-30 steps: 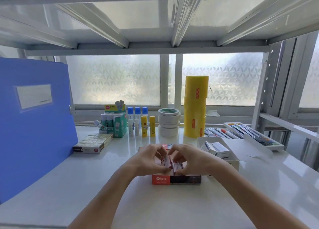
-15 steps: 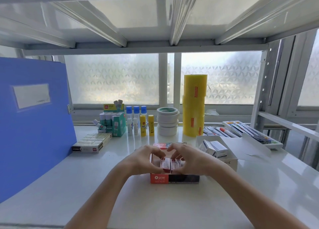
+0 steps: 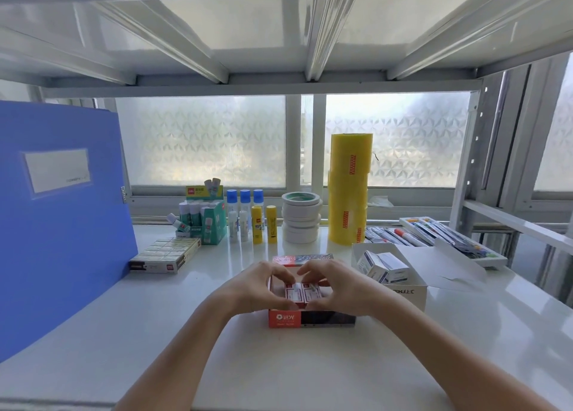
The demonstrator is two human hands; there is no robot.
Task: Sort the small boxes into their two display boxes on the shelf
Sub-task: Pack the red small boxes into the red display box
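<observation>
Two small red-and-white cardboard boxes (image 3: 302, 296) sat side by side inside the low red-and-black display box (image 3: 311, 318). The left hand (image 3: 259, 288) curled around them from the left, and the right hand (image 3: 336, 286) curled around them from the right. The fingers of both hands were bent over the far side of the small boxes and the thumbs pressed on the near side, so both hands looked closed on the pair together. The fingertips almost met in the middle. I could not tell if the small boxes were all the way down in the display box, because the hands hid the sides.

The red-and-black display box stood in the middle of the white shelf (image 3: 310, 373), a bit back from the front edge. Just beside it on the right stood the open white cardboard display box (image 3: 403, 292), with a few white-and-blue small boxes (image 3: 383, 266) lying tilted inside. Its flap was folded out to the right.

There was lots of bare shelf in front of the hands and to the left of them. Farther left a tall blue plastic folder (image 3: 62, 218) stood up like a wall. A flat box of staples (image 3: 164, 255) lay near it. At the back stood glue sticks (image 3: 262, 224), white tape rolls (image 3: 300, 216) and a tall stack of yellow tape (image 3: 348, 189), well apart from the hands.
</observation>
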